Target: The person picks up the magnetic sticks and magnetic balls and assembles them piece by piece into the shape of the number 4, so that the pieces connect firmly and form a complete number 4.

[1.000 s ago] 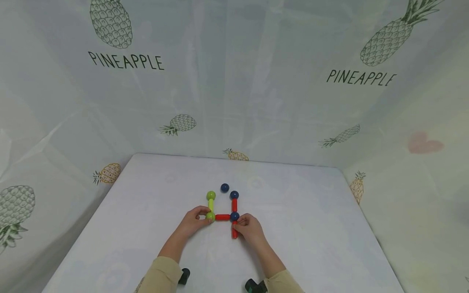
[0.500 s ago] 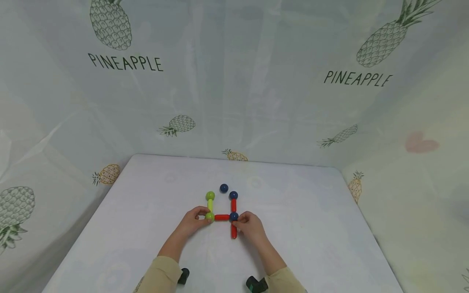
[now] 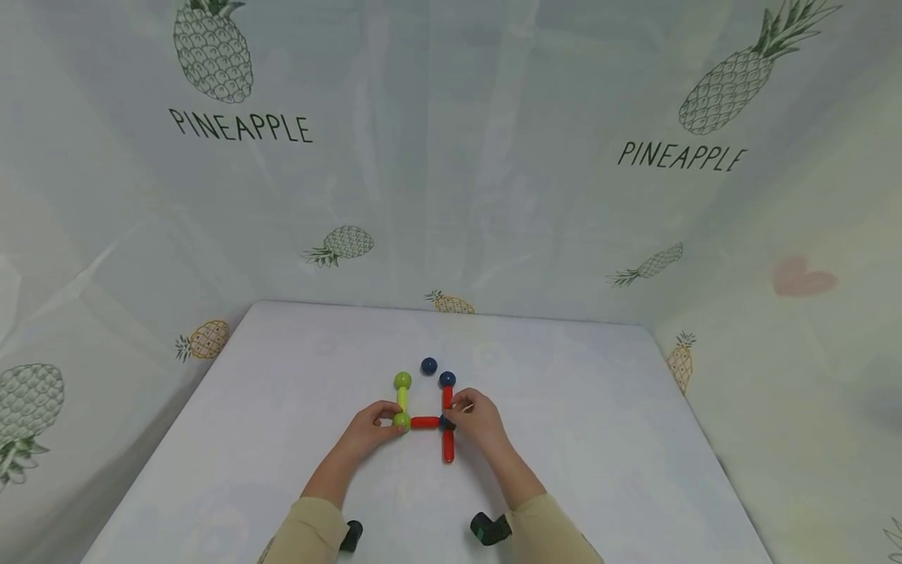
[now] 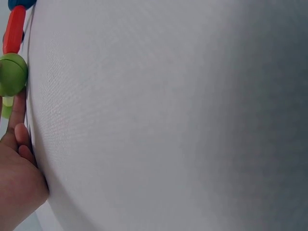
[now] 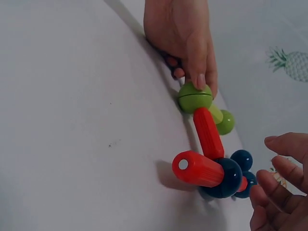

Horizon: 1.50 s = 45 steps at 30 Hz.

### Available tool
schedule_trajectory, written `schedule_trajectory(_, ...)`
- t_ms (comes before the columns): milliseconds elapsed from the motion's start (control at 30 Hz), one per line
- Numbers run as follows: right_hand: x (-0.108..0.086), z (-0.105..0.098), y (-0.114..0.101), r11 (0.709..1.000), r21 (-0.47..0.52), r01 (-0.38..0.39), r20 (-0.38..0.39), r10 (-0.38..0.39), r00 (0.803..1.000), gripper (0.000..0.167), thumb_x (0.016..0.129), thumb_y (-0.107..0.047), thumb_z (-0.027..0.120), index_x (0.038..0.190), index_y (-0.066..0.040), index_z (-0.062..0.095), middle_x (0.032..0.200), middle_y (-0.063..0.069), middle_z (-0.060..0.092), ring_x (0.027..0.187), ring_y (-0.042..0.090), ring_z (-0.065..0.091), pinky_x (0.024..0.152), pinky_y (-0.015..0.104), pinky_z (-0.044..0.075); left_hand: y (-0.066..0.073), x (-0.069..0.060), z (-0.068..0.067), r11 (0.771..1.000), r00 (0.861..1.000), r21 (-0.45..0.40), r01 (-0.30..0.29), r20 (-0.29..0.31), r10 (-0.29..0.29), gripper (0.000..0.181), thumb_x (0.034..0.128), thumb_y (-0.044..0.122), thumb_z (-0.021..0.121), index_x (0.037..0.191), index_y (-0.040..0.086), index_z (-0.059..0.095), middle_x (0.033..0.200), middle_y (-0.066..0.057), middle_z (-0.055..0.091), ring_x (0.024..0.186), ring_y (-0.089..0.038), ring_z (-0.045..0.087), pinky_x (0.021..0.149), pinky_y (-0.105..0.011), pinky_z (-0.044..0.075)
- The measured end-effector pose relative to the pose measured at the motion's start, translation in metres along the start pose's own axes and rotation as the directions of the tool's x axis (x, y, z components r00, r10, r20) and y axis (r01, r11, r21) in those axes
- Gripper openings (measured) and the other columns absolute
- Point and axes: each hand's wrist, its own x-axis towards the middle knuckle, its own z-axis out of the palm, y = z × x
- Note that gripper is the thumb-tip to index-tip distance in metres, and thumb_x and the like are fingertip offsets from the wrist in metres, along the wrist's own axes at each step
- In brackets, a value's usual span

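A flat figure of magnetic rods and balls lies on the table. My left hand [image 3: 375, 427] pinches its near green ball [image 3: 402, 422] between thumb and fingers. From that ball a yellow-green rod [image 3: 402, 400] runs back to another green ball [image 3: 402, 381]. A red rod [image 3: 425, 423] joins it to a dark blue ball [image 5: 228, 177]. Two more red rods leave this blue ball: one [image 3: 449, 449] toward me, its metal end bare, the other [image 3: 447, 396] back to a far blue ball [image 3: 447, 380]. My right hand [image 3: 481, 421] hovers beside the middle blue ball, fingers spread and partly covering it.
A loose dark blue ball [image 3: 429, 366] sits behind the figure, between its two far ends. Pale cloth printed with pineapples surrounds the white table [image 3: 564, 407]. Black devices [image 3: 489, 529] are worn at both wrists.
My right hand has come off the near red rod and shifted back past the middle blue ball, its fingers opening. The left hand keeps its pinch on the green ball.
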Motion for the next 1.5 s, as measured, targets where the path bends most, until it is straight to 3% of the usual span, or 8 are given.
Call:
schedule_trajectory(333, 0.015, 0.001, -0.018, 0.999, -0.001, 0.049, -0.009, -0.049, 0.999, 0.025, 0.083, -0.013, 0.077, 0.103, -0.004, 0.065, 0.091, 0.007, 0.059, 0.079, 0.021, 0.052, 0.063, 0.029, 0.047, 0.001, 0.0, 0.0, 1.0, 1.0, -0.015, -0.013, 0.003, 0.013, 0.03, 0.0817, 0.018, 0.079, 0.109, 0.011, 0.067, 0.104, -0.002, 0.067, 0.11, -0.029, 0.053, 0.098, -0.05, 0.039)
schedule_trajectory(600, 0.034, 0.009, -0.015, 0.991, -0.061, 0.116, -0.024, -0.117, 0.993, 0.026, 0.084, -0.015, 0.076, 0.107, -0.01, 0.065, 0.101, 0.002, 0.06, 0.09, 0.019, 0.053, 0.072, 0.029, 0.05, -0.001, 0.0, 0.001, 1.0, 1.0, -0.011, -0.017, 0.006, 0.018, 0.03, 0.0821, 0.018, 0.079, 0.109, 0.011, 0.067, 0.104, -0.002, 0.067, 0.111, -0.03, 0.053, 0.099, -0.052, 0.039)
schedule_trajectory(1100, 0.061, 0.013, -0.02, 0.985, -0.124, 0.117, -0.007, -0.119, 0.993, 0.03, 0.085, -0.013, 0.074, 0.114, -0.009, 0.065, 0.112, 0.003, 0.059, 0.096, 0.021, 0.053, 0.08, 0.034, 0.051, -0.002, 0.001, 0.0, 0.999, 1.0, -0.03, -0.024, 0.012, 0.024, 0.031, 0.0816, 0.018, 0.079, 0.109, 0.011, 0.067, 0.102, -0.001, 0.067, 0.112, -0.028, 0.053, 0.101, -0.051, 0.038)
schedule_trajectory(1300, 0.074, 0.018, -0.022, 0.981, -0.165, 0.104, -0.009, -0.107, 0.994, 0.03, 0.085, -0.014, 0.076, 0.112, -0.012, 0.066, 0.114, 0.003, 0.059, 0.106, 0.025, 0.054, 0.084, 0.035, 0.052, -0.001, 0.001, 0.0, 0.998, 0.999, -0.037, -0.046, 0.014, 0.047, 0.03, 0.0818, 0.017, 0.079, 0.108, 0.01, 0.067, 0.102, -0.002, 0.067, 0.11, -0.028, 0.054, 0.1, -0.051, 0.039)
schedule_trajectory(1500, 0.083, 0.021, -0.021, 0.973, -0.21, 0.095, 0.002, -0.097, 0.995, 0.029, 0.084, -0.015, 0.077, 0.111, -0.013, 0.067, 0.113, 0.003, 0.06, 0.107, 0.025, 0.054, 0.086, 0.036, 0.05, -0.003, 0.0, 0.0, 0.996, 0.997, -0.048, -0.075, 0.024, 0.076, 0.03, 0.082, 0.019, 0.079, 0.108, 0.01, 0.066, 0.101, -0.002, 0.067, 0.11, -0.029, 0.053, 0.1, -0.053, 0.038)
